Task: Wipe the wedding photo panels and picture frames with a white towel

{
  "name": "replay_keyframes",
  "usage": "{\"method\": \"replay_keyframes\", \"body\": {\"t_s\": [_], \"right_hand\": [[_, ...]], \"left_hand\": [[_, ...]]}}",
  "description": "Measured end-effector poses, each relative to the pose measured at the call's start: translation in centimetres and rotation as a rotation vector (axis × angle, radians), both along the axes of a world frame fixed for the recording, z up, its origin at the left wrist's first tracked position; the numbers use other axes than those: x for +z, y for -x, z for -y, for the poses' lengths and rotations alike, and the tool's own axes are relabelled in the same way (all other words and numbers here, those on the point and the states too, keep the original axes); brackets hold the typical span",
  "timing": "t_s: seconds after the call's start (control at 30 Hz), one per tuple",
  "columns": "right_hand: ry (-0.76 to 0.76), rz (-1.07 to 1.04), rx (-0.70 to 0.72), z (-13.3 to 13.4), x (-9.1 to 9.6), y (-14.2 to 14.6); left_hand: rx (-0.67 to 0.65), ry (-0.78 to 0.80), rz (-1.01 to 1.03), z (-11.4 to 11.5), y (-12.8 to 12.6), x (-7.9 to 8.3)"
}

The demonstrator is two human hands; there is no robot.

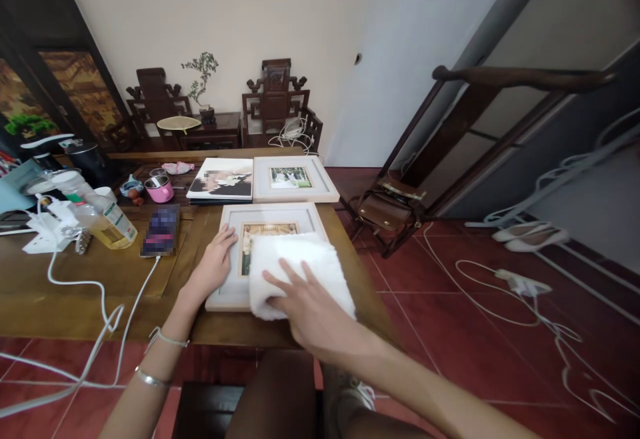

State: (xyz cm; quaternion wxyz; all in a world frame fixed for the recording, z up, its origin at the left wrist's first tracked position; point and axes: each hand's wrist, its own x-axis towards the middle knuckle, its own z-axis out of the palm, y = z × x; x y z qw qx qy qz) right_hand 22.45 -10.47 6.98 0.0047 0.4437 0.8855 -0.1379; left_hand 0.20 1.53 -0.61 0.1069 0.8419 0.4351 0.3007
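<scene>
A light wooden picture frame [230,299] with a white mat and a small picture lies flat near the table's front right corner. My left hand [216,259] grips its left edge, the fingertips curled over onto the border. Over the frame's right part is a folded white towel [320,266], hiding that side and some of the picture. My right hand [305,299] holds the towel from above, pressing it against the frame with the fingers somewhat spread and the thumb at the towel's near fold.
Behind lie a second picture frame [295,189] and a photo panel [223,176]. To the left are a phone [161,229] on a white cable, a bottle of yellow liquid [113,222], a pink cup [159,187] and a power strip [53,226]. A wooden chair [425,139] stands right.
</scene>
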Motion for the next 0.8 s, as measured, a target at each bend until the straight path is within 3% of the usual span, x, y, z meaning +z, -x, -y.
{"method": "replay_keyframes", "body": {"t_s": [0.1,0.2,0.33,0.43,0.5,0.6,0.8], "right_hand": [[0.007,0.055,-0.133,0.6,0.5,-3.7],[-0.061,0.045,-0.183,-0.4,0.6,-6.6],[-0.206,0.052,-0.190,-5.4,-0.2,-8.1],[-0.275,0.089,-0.171,-9.4,-0.9,-7.6],[-0.284,0.102,-0.172,-10.6,-1.2,-6.8],[-0.242,0.107,-0.172,-8.8,-1.0,-5.8],[-0.049,0.043,-0.042,0.5,1.5,-6.7]], "left_hand": [[-0.019,0.005,-0.012,-0.1,0.1,-0.3],[-0.024,0.010,-0.025,-0.2,0.2,-0.5],[-0.028,0.030,-0.013,-0.3,0.2,-0.6],[-0.036,0.045,0.005,-0.2,0.3,-0.3],[-0.027,0.037,0.008,-0.1,0.3,-0.2],[-0.002,0.009,0.004,-0.1,0.2,-0.4],[0.017,0.001,0.060,-0.1,-0.2,-0.9]]}}
